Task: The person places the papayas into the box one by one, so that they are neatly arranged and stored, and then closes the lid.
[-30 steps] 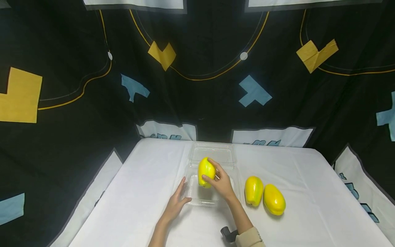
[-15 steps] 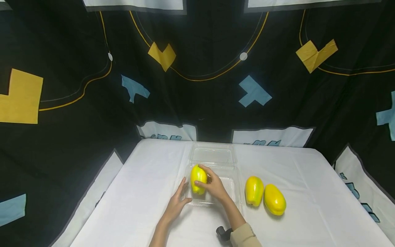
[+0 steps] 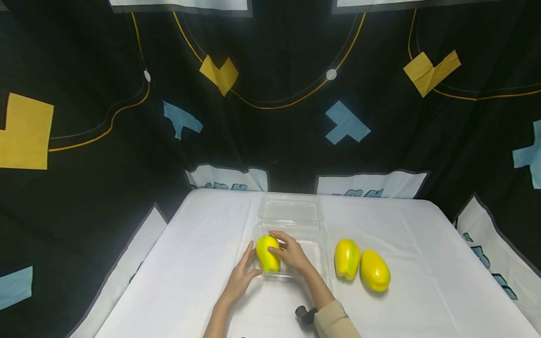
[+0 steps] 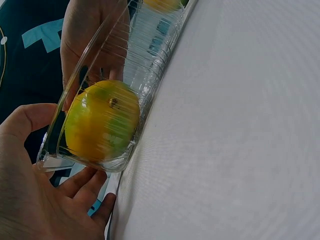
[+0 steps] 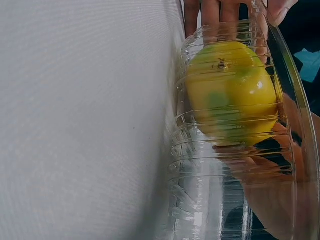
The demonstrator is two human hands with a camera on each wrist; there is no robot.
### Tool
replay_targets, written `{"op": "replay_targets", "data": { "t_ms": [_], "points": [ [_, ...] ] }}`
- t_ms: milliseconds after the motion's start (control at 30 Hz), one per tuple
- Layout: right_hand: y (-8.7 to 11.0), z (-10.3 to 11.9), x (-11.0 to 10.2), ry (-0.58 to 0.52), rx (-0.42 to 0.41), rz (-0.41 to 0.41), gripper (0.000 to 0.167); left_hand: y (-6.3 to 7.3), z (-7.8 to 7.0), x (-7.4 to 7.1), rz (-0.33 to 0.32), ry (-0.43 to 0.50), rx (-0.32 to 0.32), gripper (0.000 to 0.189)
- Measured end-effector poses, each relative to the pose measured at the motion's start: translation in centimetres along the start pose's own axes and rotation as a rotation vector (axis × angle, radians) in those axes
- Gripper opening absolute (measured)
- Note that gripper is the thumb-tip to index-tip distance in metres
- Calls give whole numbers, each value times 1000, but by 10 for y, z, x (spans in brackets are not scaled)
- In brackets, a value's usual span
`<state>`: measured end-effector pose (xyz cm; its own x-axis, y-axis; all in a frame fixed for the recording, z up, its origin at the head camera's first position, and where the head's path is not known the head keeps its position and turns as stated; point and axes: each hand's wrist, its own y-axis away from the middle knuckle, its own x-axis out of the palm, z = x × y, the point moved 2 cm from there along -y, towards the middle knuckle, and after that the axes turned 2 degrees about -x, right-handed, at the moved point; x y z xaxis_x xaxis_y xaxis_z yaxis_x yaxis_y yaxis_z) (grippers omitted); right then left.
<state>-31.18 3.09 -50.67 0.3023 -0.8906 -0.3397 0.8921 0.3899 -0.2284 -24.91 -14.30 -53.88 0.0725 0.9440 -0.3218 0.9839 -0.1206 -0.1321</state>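
A clear plastic clamshell container [image 3: 314, 253] lies with its lid folded back on the table. In its left part sits a yellow papaya [image 3: 267, 256] with green streaks, seen through the ribbed wall in both wrist views. My right hand [image 3: 293, 256] grips this papaya from the right, thumb on its near side and fingers behind its top. My left hand [image 3: 241, 277] lies at the container's front left corner, fingers spread along the left side and thumb by the front rim. In the left wrist view, the papaya [image 4: 102, 120] is low inside the container, close to its end wall.
Two more yellow papayas, a left one [image 3: 347, 259] and a right one [image 3: 375, 271], lie side by side right of the container. The open lid [image 3: 290, 209] extends toward the table's far edge. A black patterned curtain [image 3: 270, 141] hangs behind the white table [image 3: 181, 272].
My right hand has carried the papaya left and toward me, down into the container's left part. My left hand has stayed at the corner. The other two papayas have not moved.
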Motion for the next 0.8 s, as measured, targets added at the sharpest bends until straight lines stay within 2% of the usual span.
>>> {"op": "replay_targets", "data": {
  "t_ms": [233, 333, 467, 567, 800],
  "points": [
    [1, 3, 0, -2, 42, -3, 44, 1, -3, 0, 20, 19, 30, 76],
    [2, 9, 0, -2, 61, -22, 42, 4, -13, -2, 31, 25, 27, 75],
    [1, 9, 2, 2, 90, -37, 41, 4, -11, -3, 29, 15, 20, 75],
    [0, 2, 3, -12, 100, -33, 44, 0, 1, -1, 11, 14, 20, 76],
    [2, 5, 2, 11, 130, -4, 52, 0, 2, 0, 18, 19, 14, 76]
  ]
}}
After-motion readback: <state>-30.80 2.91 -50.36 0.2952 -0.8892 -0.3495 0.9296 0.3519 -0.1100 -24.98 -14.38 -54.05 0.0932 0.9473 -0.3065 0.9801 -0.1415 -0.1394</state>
